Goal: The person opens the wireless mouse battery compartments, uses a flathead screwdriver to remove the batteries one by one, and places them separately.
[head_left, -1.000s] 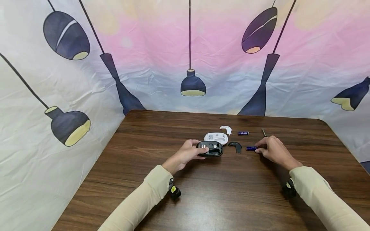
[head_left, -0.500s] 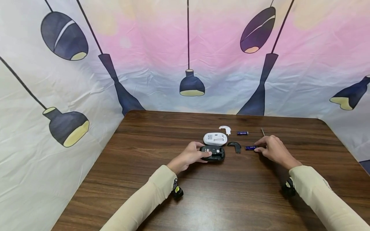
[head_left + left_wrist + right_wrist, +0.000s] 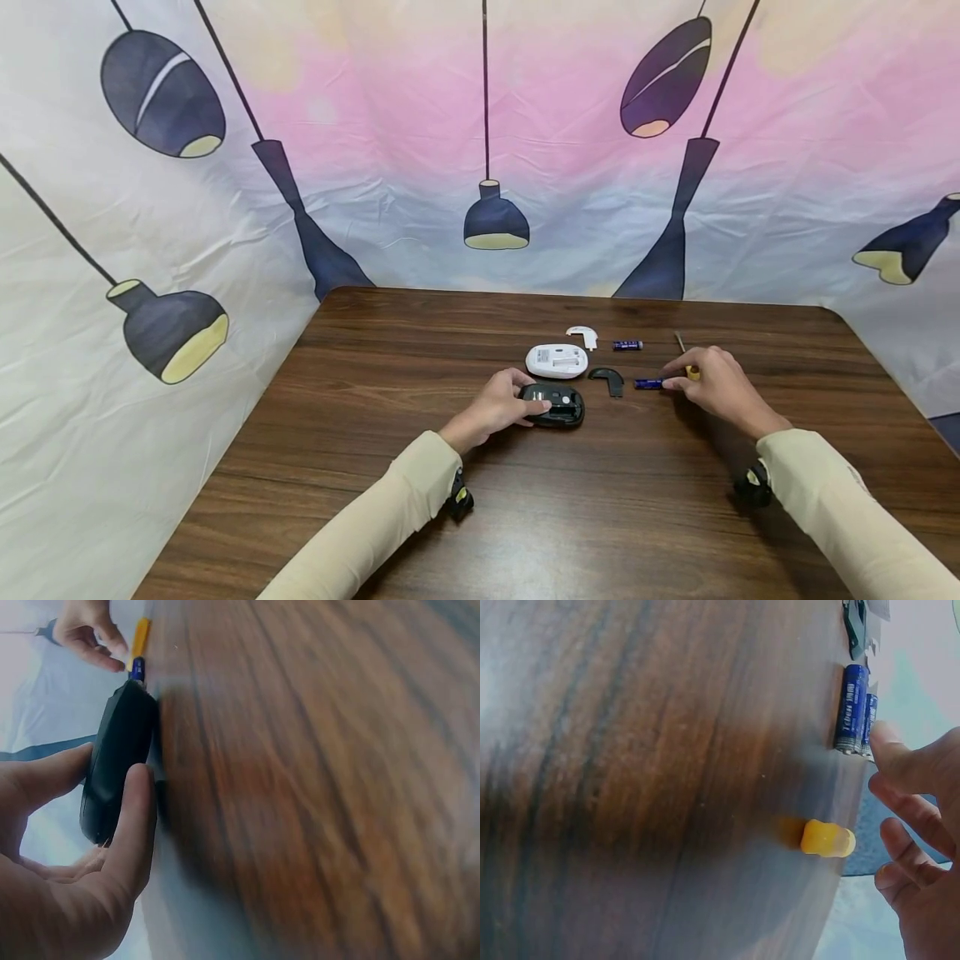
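Observation:
My left hand (image 3: 498, 407) grips an upturned black computer mouse (image 3: 564, 410) by its left end, thumb across the underside, where its battery bay shows uncovered. The left wrist view shows this mouse (image 3: 120, 761) edge-on between thumb and fingers, close to the tabletop. My right hand (image 3: 716, 387) hovers at the right end of a blue battery (image 3: 648, 384) lying on the table. In the right wrist view, its fingers are bent loosely and stand beside that battery (image 3: 851, 709), not round it. Below the hand is a screwdriver with a yellow handle (image 3: 829, 838).
Behind the black mouse lies an upturned white mouse (image 3: 557, 361), its bay also uncovered. A black battery cover (image 3: 609, 379), a white cover (image 3: 584, 335) and a second blue battery (image 3: 627, 345) lie around it on the brown wooden table (image 3: 570, 517). A printed cloth hangs behind.
My left hand has brought the black mouse toward me and down, apart from the white one. My right hand has shifted slightly, uncovering the screwdriver's yellow handle; the battery stays put.

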A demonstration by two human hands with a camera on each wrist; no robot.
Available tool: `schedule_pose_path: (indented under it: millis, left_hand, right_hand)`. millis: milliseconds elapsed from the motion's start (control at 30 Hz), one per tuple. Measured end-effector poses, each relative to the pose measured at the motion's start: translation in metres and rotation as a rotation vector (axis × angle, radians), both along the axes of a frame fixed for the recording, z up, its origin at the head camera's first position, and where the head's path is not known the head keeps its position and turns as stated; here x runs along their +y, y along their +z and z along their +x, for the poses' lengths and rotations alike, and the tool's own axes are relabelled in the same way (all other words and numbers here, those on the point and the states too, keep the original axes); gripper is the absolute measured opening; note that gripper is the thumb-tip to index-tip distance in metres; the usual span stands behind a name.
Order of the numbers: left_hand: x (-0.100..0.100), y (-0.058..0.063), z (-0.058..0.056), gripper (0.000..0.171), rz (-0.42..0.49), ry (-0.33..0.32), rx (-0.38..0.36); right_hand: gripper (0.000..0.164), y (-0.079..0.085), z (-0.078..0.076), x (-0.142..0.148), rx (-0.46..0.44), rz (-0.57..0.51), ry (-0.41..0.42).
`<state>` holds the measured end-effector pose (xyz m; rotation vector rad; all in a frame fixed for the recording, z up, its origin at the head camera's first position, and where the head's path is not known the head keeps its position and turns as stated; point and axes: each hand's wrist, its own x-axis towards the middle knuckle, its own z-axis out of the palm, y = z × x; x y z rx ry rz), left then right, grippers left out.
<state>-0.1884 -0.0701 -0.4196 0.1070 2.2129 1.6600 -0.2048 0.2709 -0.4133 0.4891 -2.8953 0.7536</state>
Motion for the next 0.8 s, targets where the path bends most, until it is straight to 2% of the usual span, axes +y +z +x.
schedule_pose_path:
  millis: [167, 300, 467, 700, 800]
  left_hand:
    - [-0.0025, 0.0007, 0.0006, 0.043, -0.153, -0.004, 0.104]
    - [-0.0043, 0.0022, 0.0019, 0.046, -0.249, -0.014, 0.15]
    - [-0.0058, 0.0047, 0.0041, 0.046, -0.313, -0.029, 0.182]
    - [-0.0084, 0.0058, 0.0044, 0.045, -0.446, -0.052, 0.275]
    - [-0.0095, 0.0056, 0.0041, 0.044, -0.474, -0.06, 0.306]
  right_hand:
    - [0.017, 0.0022, 0.0004, 0.0003, 0.021, 0.0, 0.003]
    - [0.018, 0.0033, 0.001, -0.0002, 0.023, -0.006, 0.012]
    - [0.019, 0.0043, 0.0019, -0.001, 0.019, -0.012, 0.012]
    - [0.021, 0.0044, 0.0033, -0.0006, 0.007, -0.008, 0.005]
    - [0.02, 0.005, 0.0038, -0.0005, 0.006, -0.008, 0.003]
